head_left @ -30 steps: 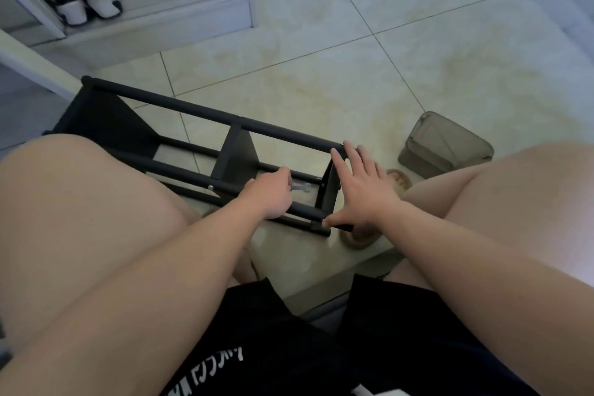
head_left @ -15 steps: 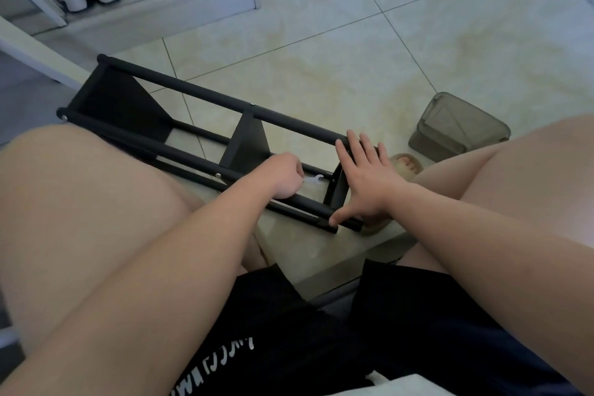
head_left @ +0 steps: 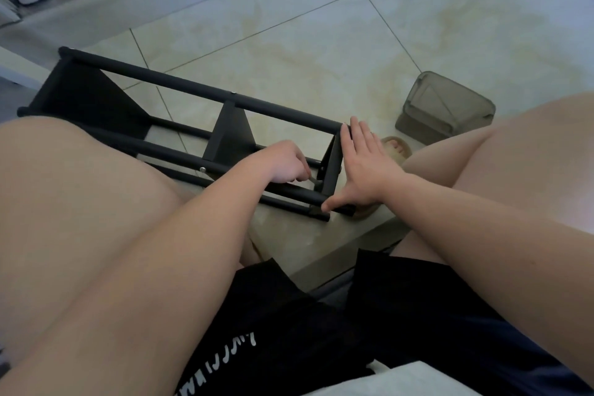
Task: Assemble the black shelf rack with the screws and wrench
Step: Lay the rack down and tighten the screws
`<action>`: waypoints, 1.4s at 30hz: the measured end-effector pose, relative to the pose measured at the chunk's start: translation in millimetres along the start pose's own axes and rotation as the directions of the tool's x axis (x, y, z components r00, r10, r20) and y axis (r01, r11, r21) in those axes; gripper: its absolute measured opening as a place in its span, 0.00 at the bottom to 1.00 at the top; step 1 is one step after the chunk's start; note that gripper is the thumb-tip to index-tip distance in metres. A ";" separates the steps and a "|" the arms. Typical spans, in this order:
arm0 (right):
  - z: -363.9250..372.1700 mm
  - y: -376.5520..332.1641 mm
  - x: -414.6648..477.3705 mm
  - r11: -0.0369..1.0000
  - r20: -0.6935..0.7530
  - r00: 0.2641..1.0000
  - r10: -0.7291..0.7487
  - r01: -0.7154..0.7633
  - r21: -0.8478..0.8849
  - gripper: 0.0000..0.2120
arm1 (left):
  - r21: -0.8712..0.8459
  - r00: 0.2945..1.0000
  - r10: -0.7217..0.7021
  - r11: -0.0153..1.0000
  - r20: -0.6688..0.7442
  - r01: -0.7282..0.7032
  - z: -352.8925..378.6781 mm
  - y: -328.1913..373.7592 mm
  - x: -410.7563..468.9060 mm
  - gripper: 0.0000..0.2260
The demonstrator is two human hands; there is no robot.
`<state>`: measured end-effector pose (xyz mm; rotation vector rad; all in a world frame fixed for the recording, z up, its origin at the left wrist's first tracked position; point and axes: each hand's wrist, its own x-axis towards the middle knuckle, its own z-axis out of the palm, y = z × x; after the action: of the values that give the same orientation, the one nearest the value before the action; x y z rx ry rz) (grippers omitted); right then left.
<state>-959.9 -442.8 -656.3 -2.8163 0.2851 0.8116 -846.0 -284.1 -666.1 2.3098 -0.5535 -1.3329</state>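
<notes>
Head view shows the rack (head_left: 199,90) lying on its side on the floor (head_left: 321,42), between the knees of a sitting person, with its long rails running from far left to near right. The left hand (head_left: 284,161) is closed round the wrench (head_left: 313,181), fingers curled, inside the frame just left of the end panel (head_left: 332,167). The metal tip of the wrench shows below the knuckles and reaches the inner face of that panel, low, close to the near rail (head_left: 173,157). The right hand (head_left: 363,170) is open, fingers straight and flat against the outer face of the end panel, thumb spread down onto the end of the near rail. Compared with half a second before, the right hand has kept its place, while the left fist has turned a little and the wrench tip now points more downward. I judge this to be part of a turn on a screw hidden behind the hand. One screw (head_left: 202,169) is visible in the near rail at the middle panel, so that joint looks done. Whether the end joint is already tight, the pictures do not tell.
</notes>
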 end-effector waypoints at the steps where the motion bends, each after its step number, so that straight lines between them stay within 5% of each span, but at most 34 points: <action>1: 0.6 -0.2 0.4 1.000 0.000 1.000 -0.003 0.003 0.000 0.79 | -0.042 1.000 -0.013 0.999 0.013 0.013 -0.2 0.9 2.3 0.07; 6: 1.4 -2.1 0.0 1.000 0.007 1.000 0.003 -0.003 0.011 0.79 | -0.393 0.990 -0.063 0.913 0.127 0.108 2.6 6.1 9.9 0.05; 12: 2.3 -1.9 -0.4 1.000 0.011 1.000 0.007 -0.007 0.015 0.79 | -0.570 0.981 -0.147 0.799 0.124 0.192 12.4 16.2 16.6 0.05; 28: 5.0 -0.3 1.5 1.000 0.004 1.000 0.010 -0.010 0.018 0.80 | -0.425 0.992 -0.130 0.898 -0.002 0.117 8.0 25.3 19.5 0.05; 42: 2.5 -1.6 -0.6 1.000 0.015 1.000 0.012 -0.012 0.013 0.80 | -0.379 0.980 -0.166 0.904 0.114 0.197 6.3 25.2 17.2 0.06</action>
<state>-961.2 -440.6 -657.9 -2.7977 0.3043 0.8305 -846.8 -315.2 -667.7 2.0224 -0.0787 -1.4709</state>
